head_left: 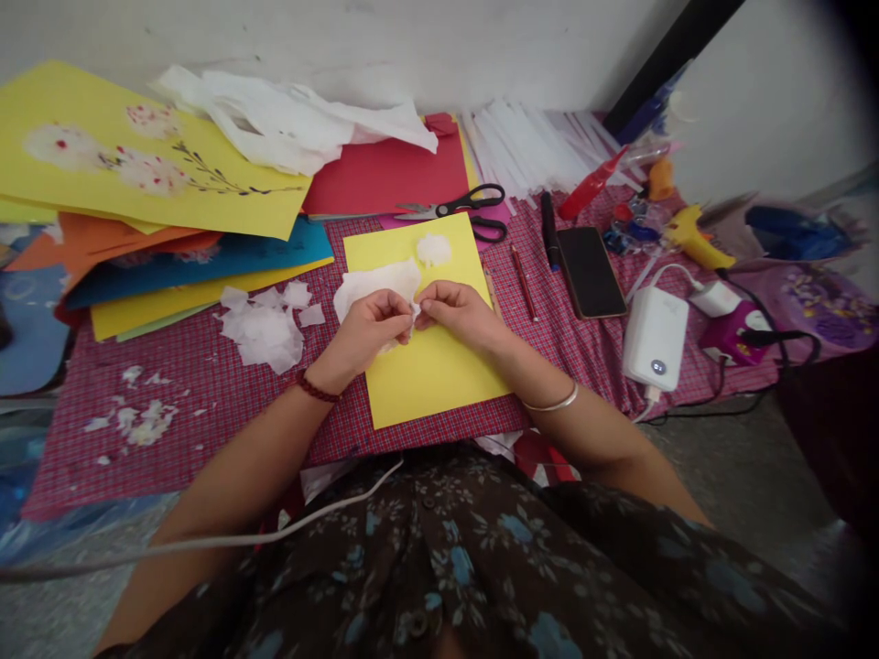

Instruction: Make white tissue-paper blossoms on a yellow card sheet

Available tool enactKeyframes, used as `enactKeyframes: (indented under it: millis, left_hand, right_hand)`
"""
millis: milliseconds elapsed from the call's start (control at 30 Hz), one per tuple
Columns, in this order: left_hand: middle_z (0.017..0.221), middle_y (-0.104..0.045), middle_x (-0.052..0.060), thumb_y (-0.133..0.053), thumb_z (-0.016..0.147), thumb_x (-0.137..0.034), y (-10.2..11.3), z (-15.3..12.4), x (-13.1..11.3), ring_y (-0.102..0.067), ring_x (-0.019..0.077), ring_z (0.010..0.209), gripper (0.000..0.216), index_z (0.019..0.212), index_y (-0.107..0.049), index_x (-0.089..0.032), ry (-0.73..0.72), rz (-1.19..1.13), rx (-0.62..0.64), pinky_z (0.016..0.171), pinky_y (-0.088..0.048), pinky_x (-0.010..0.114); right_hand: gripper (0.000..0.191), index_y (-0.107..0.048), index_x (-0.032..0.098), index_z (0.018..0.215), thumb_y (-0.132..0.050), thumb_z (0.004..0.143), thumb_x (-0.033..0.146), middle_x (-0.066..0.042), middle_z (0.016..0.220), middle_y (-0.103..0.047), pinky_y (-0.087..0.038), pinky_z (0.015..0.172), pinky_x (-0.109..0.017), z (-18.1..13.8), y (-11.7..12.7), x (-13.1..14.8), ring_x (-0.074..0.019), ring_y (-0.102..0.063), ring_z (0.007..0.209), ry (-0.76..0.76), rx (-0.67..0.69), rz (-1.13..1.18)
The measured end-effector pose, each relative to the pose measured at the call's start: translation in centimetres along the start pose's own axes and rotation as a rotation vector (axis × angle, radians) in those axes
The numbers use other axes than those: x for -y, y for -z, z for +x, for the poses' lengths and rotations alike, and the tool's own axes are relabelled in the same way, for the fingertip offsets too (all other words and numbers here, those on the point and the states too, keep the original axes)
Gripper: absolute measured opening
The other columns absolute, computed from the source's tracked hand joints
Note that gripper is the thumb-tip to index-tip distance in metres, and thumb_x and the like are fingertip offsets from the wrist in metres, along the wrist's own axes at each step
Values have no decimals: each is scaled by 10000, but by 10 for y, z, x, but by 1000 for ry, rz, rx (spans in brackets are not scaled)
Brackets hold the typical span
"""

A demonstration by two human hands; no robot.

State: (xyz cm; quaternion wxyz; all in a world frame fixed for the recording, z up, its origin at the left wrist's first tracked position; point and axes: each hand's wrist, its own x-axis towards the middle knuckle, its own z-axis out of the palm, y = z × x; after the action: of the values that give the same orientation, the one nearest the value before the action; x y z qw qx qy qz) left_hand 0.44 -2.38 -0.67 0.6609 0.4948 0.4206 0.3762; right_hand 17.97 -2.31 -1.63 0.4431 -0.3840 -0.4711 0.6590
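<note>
Both hands meet above a yellow sheet of paper (439, 375). My left hand (374, 329) pinches a small piece of white tissue paper (415, 310) between thumb and fingers. From the other side, my right hand (457, 313) grips the same bit with its fingertips. Beneath the left hand a larger white tissue sheet (367, 279) lies partly on the yellow paper. Near the paper's top edge sits a round white tissue puff (433, 249). To the left is a heap of cut tissue squares (265, 334).
Black-handled scissors (460, 203) lie behind the yellow paper. A pencil (525, 282), a marker (549, 233), a phone (591, 273) and a white power bank (656, 339) are on the right. Tissue scraps (147, 421) lie at left, below stacked coloured papers (206, 275). A white cable (206, 543) crosses my left forearm.
</note>
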Motion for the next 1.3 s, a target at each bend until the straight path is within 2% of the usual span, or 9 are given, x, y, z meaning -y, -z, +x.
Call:
enactKeyframes:
  millis: [133, 300, 667, 900, 1300]
  left_hand:
    - [602, -571, -47, -645, 714, -134, 2, 0, 3, -517, 60, 493, 76, 730, -582, -174, -76, 143, -42, 497, -410, 198]
    - [594, -590, -32, -615, 748, -149, 2, 1, 3, -534, 72, 508, 60, 729, -565, -176, -41, 144, -50, 505, -440, 199]
    - [662, -572, -26, -634, 710, -186, -4, -2, 0, -519, 71, 553, 54, 724, -585, -168, -65, 303, -4, 473, -448, 175]
    - [651, -592, -9, -605, 712, -150, -5, -4, -3, -536, 76, 562, 35, 690, -584, -168, -81, 245, -17, 507, -477, 188]
    - [624, -647, 6, -653, 758, -185, -5, -4, -3, -596, 95, 551, 80, 710, -595, -159, -91, 117, -14, 557, -513, 227]
  right_hand:
    - [110, -621, 167, 820, -691, 804, 249, 43, 640, -668, -521, 580, -187, 1, 1, -1, -65, -622, 557, -13, -92, 95]
    - [161, -605, 175, 843, -725, 791, 269, 37, 668, -679, -533, 581, -198, 2, 3, -2, -70, -631, 555, -76, -113, 186]
    - [47, -595, 157, 779, -641, 772, 163, 44, 619, -617, -502, 590, -208, -1, -4, 2, -66, -575, 555, -28, -47, -36]
    - [114, -579, 173, 876, -624, 775, 146, 41, 687, -619, -508, 632, -231, -2, -2, 2, -73, -582, 591, -35, -47, -5]
    - [64, -588, 168, 806, -647, 808, 193, 18, 676, -626, -482, 648, -249, -3, -3, 3, -93, -565, 628, 26, 52, -126]
